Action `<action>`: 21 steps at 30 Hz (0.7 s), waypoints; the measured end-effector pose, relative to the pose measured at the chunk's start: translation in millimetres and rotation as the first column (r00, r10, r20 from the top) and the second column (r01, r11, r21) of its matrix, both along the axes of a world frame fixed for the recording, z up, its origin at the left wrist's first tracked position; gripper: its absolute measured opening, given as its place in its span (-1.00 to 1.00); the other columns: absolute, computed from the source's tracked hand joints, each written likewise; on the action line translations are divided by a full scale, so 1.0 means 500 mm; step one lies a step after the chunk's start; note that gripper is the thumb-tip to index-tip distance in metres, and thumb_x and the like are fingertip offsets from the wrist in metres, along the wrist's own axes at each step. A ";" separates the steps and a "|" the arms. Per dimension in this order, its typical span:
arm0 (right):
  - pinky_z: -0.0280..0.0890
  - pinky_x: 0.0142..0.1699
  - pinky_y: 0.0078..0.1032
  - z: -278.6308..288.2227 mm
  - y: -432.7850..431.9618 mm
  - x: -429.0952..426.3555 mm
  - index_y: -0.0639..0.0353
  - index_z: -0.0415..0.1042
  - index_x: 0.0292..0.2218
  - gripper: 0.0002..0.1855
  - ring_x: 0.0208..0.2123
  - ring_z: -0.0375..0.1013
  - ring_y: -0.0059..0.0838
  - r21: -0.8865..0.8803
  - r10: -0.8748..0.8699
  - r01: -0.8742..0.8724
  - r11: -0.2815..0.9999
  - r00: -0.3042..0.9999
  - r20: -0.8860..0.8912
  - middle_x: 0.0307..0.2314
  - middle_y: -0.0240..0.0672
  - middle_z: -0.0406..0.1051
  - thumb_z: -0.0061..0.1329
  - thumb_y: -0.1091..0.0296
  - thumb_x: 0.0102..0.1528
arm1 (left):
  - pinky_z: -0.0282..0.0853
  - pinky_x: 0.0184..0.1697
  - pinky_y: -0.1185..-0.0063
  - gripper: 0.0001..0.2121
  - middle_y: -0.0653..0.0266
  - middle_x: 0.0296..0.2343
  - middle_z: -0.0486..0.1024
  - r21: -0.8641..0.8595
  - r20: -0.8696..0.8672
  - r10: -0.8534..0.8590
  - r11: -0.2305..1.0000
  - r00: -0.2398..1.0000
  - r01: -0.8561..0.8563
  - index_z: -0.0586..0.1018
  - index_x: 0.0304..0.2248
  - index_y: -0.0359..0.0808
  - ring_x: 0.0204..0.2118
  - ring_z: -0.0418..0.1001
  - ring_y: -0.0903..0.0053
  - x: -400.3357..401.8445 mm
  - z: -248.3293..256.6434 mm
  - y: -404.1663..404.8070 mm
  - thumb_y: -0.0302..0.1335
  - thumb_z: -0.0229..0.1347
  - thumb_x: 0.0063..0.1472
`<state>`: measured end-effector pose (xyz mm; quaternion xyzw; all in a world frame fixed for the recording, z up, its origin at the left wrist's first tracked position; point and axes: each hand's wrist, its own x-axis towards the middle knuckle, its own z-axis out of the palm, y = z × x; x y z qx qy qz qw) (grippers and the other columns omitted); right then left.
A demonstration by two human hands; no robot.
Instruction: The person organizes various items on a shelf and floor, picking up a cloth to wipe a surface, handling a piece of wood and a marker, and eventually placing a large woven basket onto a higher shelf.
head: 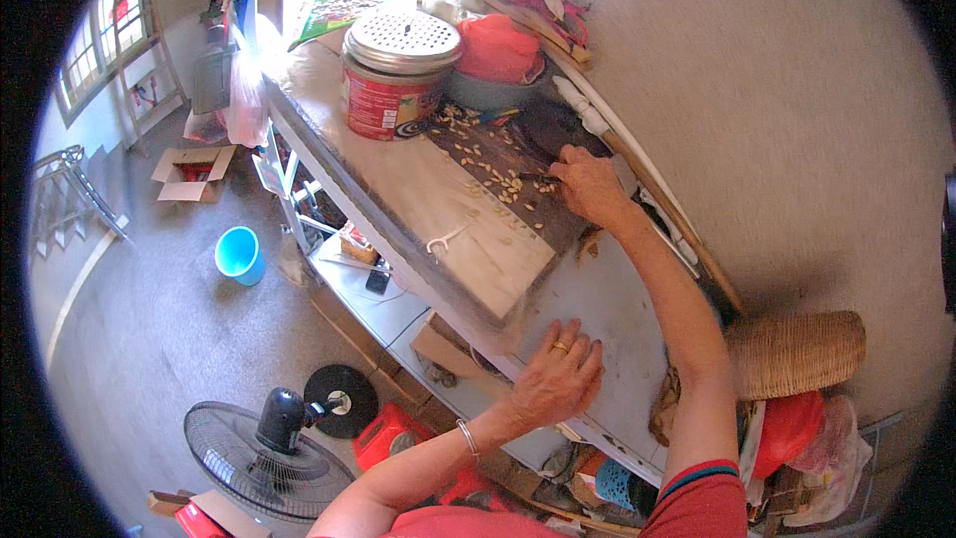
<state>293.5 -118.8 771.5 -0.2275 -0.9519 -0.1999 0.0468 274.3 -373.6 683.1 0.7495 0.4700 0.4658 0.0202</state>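
My right hand [588,183] reaches over a dark brown sheet [485,142] on the table. Its fingers appear to pinch a dark, thin object [536,178] whose exact kind I cannot make out. Pale seeds [508,181], many in small clusters, lie scattered on the sheet and along the edge of a beige board [418,187]. A black cloth or bag [556,127] lies just beyond this hand. My left hand [560,370], wearing a ring, rests with fingers spread on the grey tabletop [627,336] near its front edge, holding nothing.
A red tub [385,101] with a perforated metal lid [405,33] stands at the far end. Beside it, a red cloth [499,48] fills a grey bowl [489,92]. Poles [650,187] line the wall side. A white hook [446,241] lies on the board; a fan [261,456] stands below.
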 end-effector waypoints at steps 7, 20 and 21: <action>0.24 -0.30 -0.29 0.050 0.011 -0.023 0.23 0.28 -0.36 -0.76 -0.36 0.34 -0.12 -0.407 -0.186 0.027 0.913 0.916 -0.356 -0.45 -0.10 0.27 -0.09 0.49 -0.16 | 0.15 0.00 0.21 -0.68 -0.01 -0.31 0.37 -0.027 -0.019 -0.045 0.999 0.999 0.045 0.41 -0.24 -0.42 -0.09 0.27 0.10 -0.004 -0.004 0.000 -0.36 0.02 0.05; 0.32 -0.33 -0.22 0.021 0.072 -0.262 0.05 0.29 -0.16 -0.51 -0.40 0.44 -0.14 0.010 0.009 -0.011 1.000 0.980 0.199 -0.45 -0.11 0.42 -0.03 0.45 -0.22 | 0.14 0.00 0.20 -0.65 -0.04 -0.28 0.35 0.002 0.024 -0.048 0.999 0.999 0.048 0.39 -0.23 -0.45 -0.08 0.26 0.08 -0.007 -0.021 0.002 -0.35 0.01 0.05; 0.32 -0.33 -0.22 0.018 0.074 -0.264 0.05 0.28 -0.16 -0.51 -0.39 0.44 -0.14 0.013 0.009 -0.011 1.000 0.982 0.190 -0.45 -0.13 0.42 -0.02 0.44 -0.22 | 0.14 -0.01 0.21 -0.65 -0.04 -0.28 0.35 0.003 0.003 -0.046 0.999 0.999 0.046 0.39 -0.23 -0.45 -0.08 0.26 0.08 -0.013 -0.017 0.001 -0.35 0.01 0.05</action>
